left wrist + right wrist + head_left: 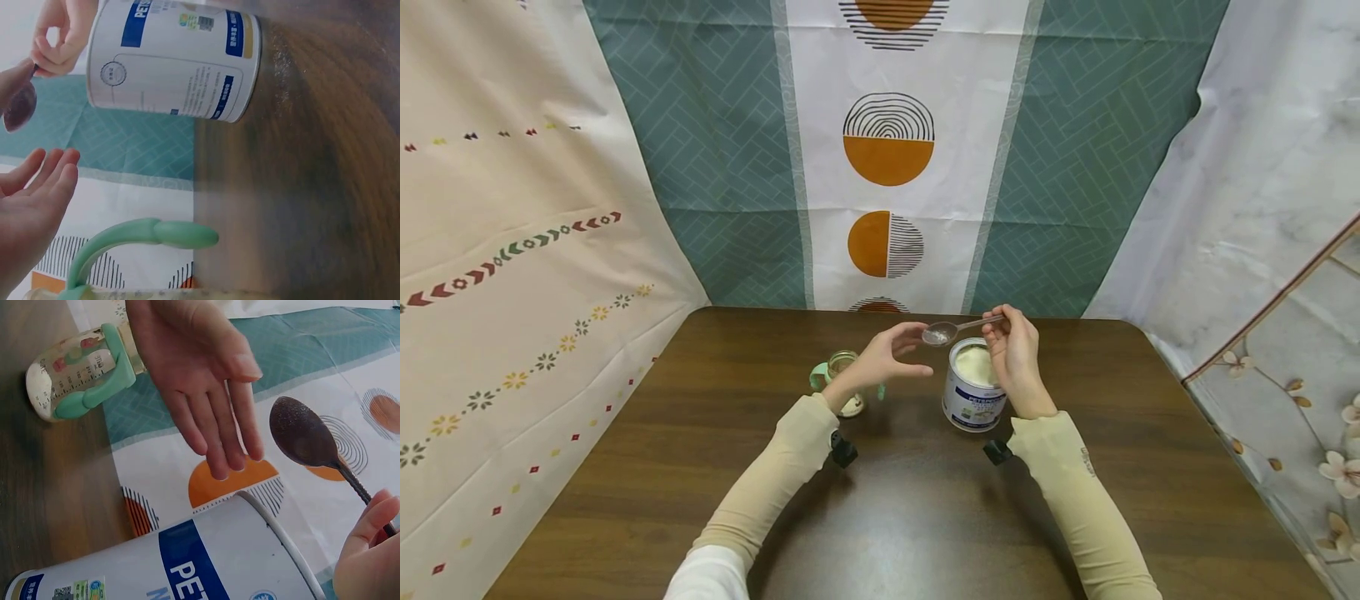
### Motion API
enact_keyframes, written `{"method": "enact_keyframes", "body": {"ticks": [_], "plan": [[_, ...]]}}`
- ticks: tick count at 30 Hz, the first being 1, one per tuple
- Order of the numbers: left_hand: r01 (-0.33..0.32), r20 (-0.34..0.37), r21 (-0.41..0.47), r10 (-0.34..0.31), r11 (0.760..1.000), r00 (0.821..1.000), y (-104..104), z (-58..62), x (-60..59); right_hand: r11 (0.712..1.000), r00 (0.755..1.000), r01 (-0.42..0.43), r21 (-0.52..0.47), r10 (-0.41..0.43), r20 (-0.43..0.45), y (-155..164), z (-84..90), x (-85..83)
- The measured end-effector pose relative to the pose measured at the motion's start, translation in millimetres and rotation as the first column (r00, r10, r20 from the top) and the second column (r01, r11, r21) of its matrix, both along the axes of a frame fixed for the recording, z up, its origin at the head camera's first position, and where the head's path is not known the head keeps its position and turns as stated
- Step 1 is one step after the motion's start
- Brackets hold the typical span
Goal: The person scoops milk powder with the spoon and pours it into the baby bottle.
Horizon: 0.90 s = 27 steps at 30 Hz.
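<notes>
Head view shows 2 hands raised over a dark wooden worktop [925,500]. The right hand [1015,354] pinches the handle of a clear plastic spoon [951,330], fingers curled round it, with the bowl holding a little white powder above and just left of an open tin [973,396] of pale powder. The left hand [887,354] hangs beside the spoon's bowl, fingers straight and relaxed, holding nothing. Behind that left hand stands a baby bottle [842,379] with green handles, near the tin but not touching it.
</notes>
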<state>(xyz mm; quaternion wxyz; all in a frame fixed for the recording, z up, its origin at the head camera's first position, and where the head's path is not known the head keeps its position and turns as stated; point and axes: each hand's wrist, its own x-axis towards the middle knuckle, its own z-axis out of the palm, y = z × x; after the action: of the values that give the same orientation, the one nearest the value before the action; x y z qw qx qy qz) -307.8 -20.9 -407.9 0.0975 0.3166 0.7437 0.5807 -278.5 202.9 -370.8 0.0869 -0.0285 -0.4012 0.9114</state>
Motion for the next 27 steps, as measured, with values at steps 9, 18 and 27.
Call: {"method": "enact_keyframes", "body": {"ticks": [9, 18, 27], "plan": [[0.022, 0.011, -0.013, -0.022, 1.000, 1.000, 6.6, -3.1, 1.7, 1.000, 1.000, 0.015, -0.020, -0.016, -0.015, 5.9, -2.7, -1.1], [0.031, 0.007, -0.009, -0.031, 0.999, 1.000, 13.3, -9.8, 2.1, 0.998, 0.998, 0.058, -0.037, -0.057, 0.026, 11.5, -7.0, -4.4], [0.054, -0.018, -0.018, -0.054, 0.998, 0.998, 24.7, -17.0, 1.8, 0.985, 0.986, 0.163, 0.057, -0.164, 0.007, 16.7, -11.1, -6.1]]}}
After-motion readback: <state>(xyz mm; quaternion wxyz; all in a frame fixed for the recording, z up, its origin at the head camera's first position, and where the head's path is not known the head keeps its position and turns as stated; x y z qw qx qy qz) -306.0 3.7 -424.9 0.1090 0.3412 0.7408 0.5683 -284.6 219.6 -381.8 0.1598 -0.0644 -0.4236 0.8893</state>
